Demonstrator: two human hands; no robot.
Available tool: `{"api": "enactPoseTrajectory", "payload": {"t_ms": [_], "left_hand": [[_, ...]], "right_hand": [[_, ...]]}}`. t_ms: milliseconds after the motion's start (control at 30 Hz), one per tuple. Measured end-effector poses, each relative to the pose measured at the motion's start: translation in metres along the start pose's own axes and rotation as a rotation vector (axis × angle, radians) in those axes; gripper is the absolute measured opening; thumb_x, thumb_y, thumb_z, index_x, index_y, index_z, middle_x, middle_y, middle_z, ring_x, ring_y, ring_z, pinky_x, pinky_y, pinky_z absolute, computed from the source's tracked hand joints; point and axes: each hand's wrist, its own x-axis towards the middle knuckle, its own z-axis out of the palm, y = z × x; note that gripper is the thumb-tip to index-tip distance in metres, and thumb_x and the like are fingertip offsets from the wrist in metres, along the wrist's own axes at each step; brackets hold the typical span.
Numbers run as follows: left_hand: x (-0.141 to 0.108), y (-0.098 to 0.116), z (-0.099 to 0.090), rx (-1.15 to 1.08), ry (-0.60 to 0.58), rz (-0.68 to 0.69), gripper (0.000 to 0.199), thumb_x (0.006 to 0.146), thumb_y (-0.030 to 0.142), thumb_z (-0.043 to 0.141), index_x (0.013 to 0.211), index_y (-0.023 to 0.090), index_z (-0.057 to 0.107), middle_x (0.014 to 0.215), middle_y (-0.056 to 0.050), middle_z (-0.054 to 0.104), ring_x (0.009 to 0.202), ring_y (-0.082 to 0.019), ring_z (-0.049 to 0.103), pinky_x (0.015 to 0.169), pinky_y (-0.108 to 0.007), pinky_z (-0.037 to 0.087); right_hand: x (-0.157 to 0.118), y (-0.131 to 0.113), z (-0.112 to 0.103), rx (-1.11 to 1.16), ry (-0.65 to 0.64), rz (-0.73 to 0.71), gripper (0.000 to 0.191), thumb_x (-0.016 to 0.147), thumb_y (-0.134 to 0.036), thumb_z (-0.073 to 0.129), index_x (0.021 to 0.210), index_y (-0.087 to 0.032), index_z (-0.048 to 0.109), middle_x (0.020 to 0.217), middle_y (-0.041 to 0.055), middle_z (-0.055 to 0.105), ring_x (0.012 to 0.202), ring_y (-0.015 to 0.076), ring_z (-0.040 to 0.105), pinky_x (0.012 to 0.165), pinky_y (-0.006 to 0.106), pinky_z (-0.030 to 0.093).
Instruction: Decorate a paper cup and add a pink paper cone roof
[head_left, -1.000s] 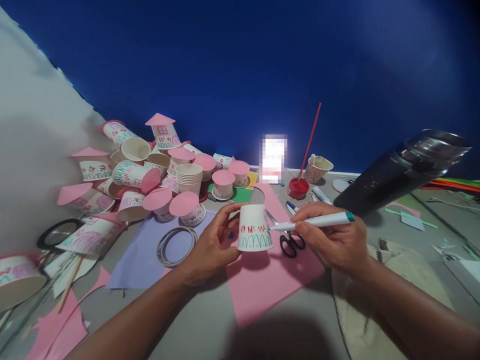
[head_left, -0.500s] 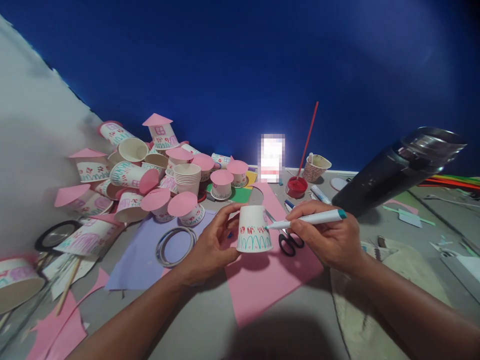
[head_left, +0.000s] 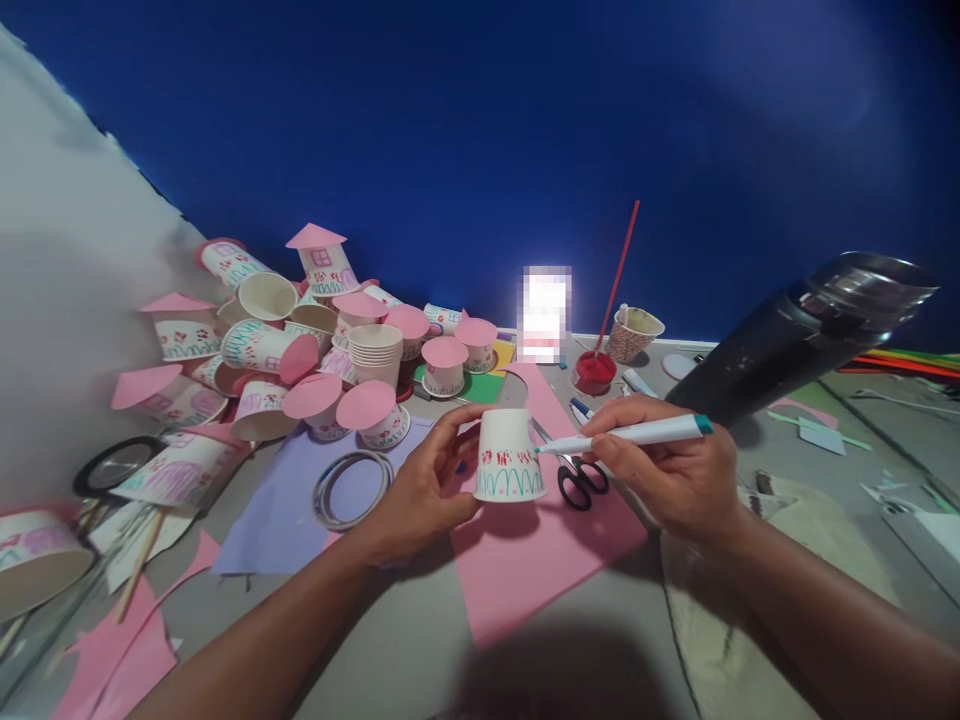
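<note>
My left hand (head_left: 424,495) grips an upside-down white paper cup (head_left: 511,440) by its left side, thumb low near the rim and fingers behind. Red marks circle the cup's middle, teal loops run along its lower edge, and part of a purple drawing shows at its right. In my right hand (head_left: 675,475) is a white marker with a teal end (head_left: 649,432), its tip at the cup's right side; whether it touches I cannot tell. Beneath the cup lies a pink paper sheet (head_left: 517,590). Black-handled scissors (head_left: 576,488) rest on that sheet, partly hidden.
Several decorated cups with pink paper roofs (head_left: 367,405) crowd the left, around a cup stack (head_left: 375,355). Tape rings (head_left: 352,490) lie on purple paper (head_left: 262,520). A red pot (head_left: 595,372) with a stick stands behind. A dark bottle (head_left: 780,340) leans at right.
My right hand and the marker have shifted slightly to the right. The marker's tip is still beside the cup's right side, and my left hand keeps its hold.
</note>
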Motion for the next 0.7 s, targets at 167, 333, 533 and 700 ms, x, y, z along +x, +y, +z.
{"api": "enactPoseTrajectory", "payload": {"t_ms": [167,333,533,700], "left_hand": [[-0.0002,-0.0003,-0.0001,0.016,0.001,0.002,0.077,0.075,0.002,0.074,0.142,0.034,0.052,0.16,-0.008,0.046,0.147,-0.033,0.046,0.115,-0.045,0.042],[0.0004,-0.0001,0.0006,0.02,-0.001,-0.001,0.075,0.076,0.002,0.073,0.141,0.033,0.052,0.156,-0.008,0.049,0.145,-0.032,0.048,0.115,-0.045,0.042],[-0.0001,-0.0016,0.0004,0.004,-0.004,0.005,0.078,0.074,0.0,0.073,0.142,0.033,0.053,0.159,-0.008,0.048,0.145,-0.031,0.049,0.114,-0.041,0.044],[-0.0008,-0.0022,-0.0005,0.008,-0.004,0.007,0.079,0.074,-0.002,0.071,0.142,0.034,0.053,0.16,-0.007,0.048,0.146,-0.031,0.048,0.114,-0.04,0.044]], "right_hand": [[-0.0005,-0.0013,0.0007,-0.016,-0.03,-0.038,0.007,0.09,-0.02,0.071,0.085,-0.021,0.076,0.067,0.003,0.075,0.053,0.0163,0.069,0.042,0.023,0.049],[0.0001,-0.0007,0.0021,-0.036,-0.073,-0.084,0.01,0.09,-0.017,0.069,0.085,-0.022,0.075,0.071,0.0034,0.077,0.057,0.0172,0.07,0.047,0.025,0.052],[0.0007,0.0006,0.0035,-0.027,-0.097,-0.091,0.01,0.09,-0.014,0.069,0.086,-0.022,0.074,0.073,0.0025,0.077,0.058,0.016,0.069,0.048,0.024,0.05],[-0.0013,0.0011,0.0021,-0.037,-0.061,-0.045,0.009,0.09,-0.017,0.07,0.084,-0.022,0.075,0.069,0.002,0.075,0.055,0.0154,0.067,0.045,0.024,0.047]]}}
